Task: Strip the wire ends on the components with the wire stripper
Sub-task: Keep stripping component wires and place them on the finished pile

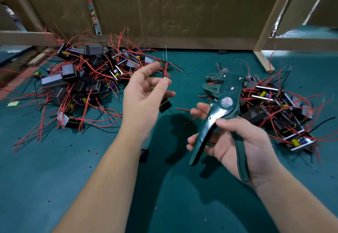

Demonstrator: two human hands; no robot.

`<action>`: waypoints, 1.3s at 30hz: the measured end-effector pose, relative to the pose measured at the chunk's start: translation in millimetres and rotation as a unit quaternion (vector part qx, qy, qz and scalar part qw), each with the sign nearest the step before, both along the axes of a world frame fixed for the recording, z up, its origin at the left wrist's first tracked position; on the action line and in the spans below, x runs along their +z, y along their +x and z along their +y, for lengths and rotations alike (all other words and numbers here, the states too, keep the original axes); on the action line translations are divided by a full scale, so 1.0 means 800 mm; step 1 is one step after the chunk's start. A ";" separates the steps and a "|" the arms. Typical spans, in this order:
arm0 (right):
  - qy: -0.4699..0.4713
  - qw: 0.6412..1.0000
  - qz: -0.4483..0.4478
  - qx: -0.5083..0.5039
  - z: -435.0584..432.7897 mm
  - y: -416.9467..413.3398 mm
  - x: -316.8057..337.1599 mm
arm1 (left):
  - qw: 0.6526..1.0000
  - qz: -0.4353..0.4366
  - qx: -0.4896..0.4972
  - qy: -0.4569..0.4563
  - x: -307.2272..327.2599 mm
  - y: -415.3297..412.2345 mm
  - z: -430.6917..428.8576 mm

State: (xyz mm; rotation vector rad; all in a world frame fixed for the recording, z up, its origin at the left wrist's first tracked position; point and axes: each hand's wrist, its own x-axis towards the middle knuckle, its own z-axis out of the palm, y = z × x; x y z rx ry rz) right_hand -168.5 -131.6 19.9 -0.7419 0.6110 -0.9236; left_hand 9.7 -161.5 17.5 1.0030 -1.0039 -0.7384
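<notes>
Green table, right hand grips wire stripper

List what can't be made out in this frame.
Head view:
- Wire ends above the left hand: thin, motion-blurred; stripped or not is unclear.
- Component it holds: partly behind fingers.
- Right pile: left part behind the stripper and right hand.
- Left pile: tangled; count unreadable.

Dark green wire stripper, red wires, teal table
</notes>
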 end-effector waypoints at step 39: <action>-0.071 0.994 -0.067 0.042 0.003 -0.003 -0.001 | 0.989 -0.058 -0.096 0.096 0.011 -0.013 0.016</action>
